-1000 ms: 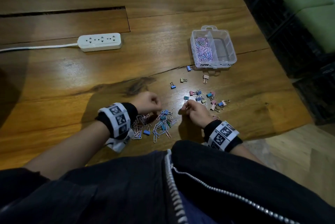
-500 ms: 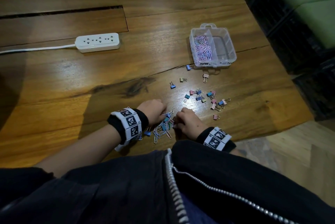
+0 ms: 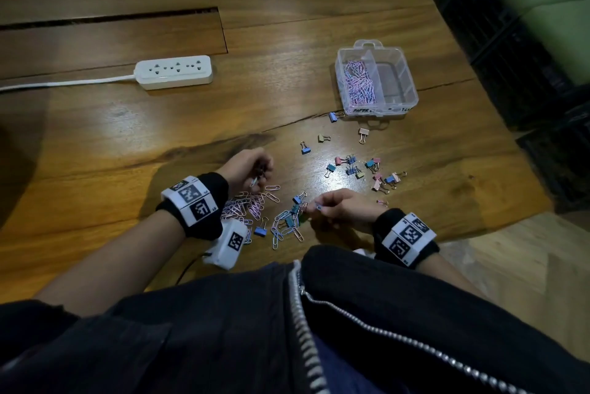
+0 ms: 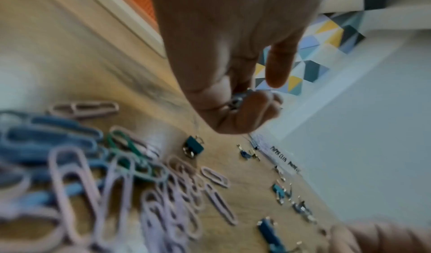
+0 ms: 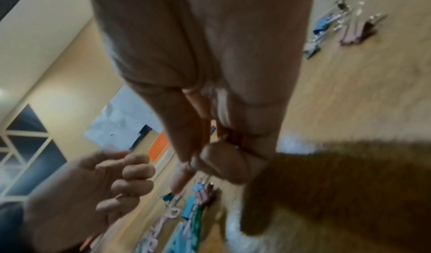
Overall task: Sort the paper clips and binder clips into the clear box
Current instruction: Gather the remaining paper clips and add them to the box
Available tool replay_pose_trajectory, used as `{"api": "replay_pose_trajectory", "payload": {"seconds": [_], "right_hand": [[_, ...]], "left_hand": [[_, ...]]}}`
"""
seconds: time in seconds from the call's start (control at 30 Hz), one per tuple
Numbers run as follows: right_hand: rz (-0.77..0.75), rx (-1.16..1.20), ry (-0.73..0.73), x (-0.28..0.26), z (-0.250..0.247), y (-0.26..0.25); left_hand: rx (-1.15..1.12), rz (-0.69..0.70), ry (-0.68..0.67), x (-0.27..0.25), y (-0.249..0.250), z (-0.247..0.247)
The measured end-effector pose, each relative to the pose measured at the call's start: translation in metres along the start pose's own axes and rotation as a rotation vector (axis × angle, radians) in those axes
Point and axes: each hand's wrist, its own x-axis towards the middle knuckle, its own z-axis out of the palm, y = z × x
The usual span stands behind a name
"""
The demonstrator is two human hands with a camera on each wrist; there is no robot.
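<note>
Wooden table, wide grain, dim light; white power strip at far left, well apart from the work.

Clear box at far right of the table, two compartments: left one loaded with paper clips, right one apparently bare.

Loose paper clips heaped near the table's front edge, between the two wrists; pink to the left, blue and green to the right. Binder clips scattered between that heap and the box, a few lying just beside the box's near wall.

Left hand: fingers curled, pinching something small and metallic, seen blurred in the left wrist view; clip type not certain.

Right hand: fingertips pinched on a small blue item at the right margin of the heap; item too small to identify.

Governing relation: box lies far and to the right of both hands, diagonally across the binder clip scatter. Right hand nearer to the box. Box divider runs roughly near-to-far, so a paper clip must cross to the left compartment, a binder clip to the right. Probable risk: dropping into the wrong side.
</note>
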Motion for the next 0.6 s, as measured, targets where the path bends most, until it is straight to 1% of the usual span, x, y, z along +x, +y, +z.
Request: {"api": "replay_pose_trajectory", "payload": {"seconds": [0.03,0.07,0.1,0.17,0.2,0.23,0.27,0.33,0.43,0.5,0.6], "right_hand": [[0.035,-0.072,-0.02,0.001,0.001,-0.001],[0.058,-0.13,-0.007,0.001,0.002,-0.002],[0.06,-0.152,0.032,0.002,0.004,-0.003],[0.02,-0.1,0.159,0.003,0.004,-0.006],[-0.006,-0.061,0.224,0.004,0.003,-0.007],[-0.029,-0.034,0.275,0.005,0.002,-0.007],[-0.045,-0.021,0.305,0.006,0.001,-0.006],[-0.07,0.022,0.319,0.008,0.004,-0.005],[-0.099,0.175,0.28,0.009,0.01,-0.004],[-0.113,0.085,0.27,0.009,0.014,-0.005],[-0.16,-0.142,0.271,0.013,0.024,-0.006]], "left_hand": [[0.175,0.02,0.043,0.0,0.0,-0.001],[0.41,0.062,0.084,0.001,0.0,-0.002],[0.671,0.119,0.105,0.0,-0.002,-0.004],[1.119,0.183,0.076,-0.001,-0.01,-0.005],[1.266,0.188,0.061,-0.002,-0.013,-0.005],[1.362,0.193,0.063,-0.002,-0.017,-0.005],[1.417,0.205,0.08,-0.004,-0.018,-0.004],[1.459,0.251,0.105,-0.004,-0.022,0.0],[1.519,0.335,0.098,-0.003,-0.028,0.007],[1.554,0.339,0.083,-0.002,-0.03,0.008],[1.596,0.28,0.043,0.001,-0.034,0.007]]}}
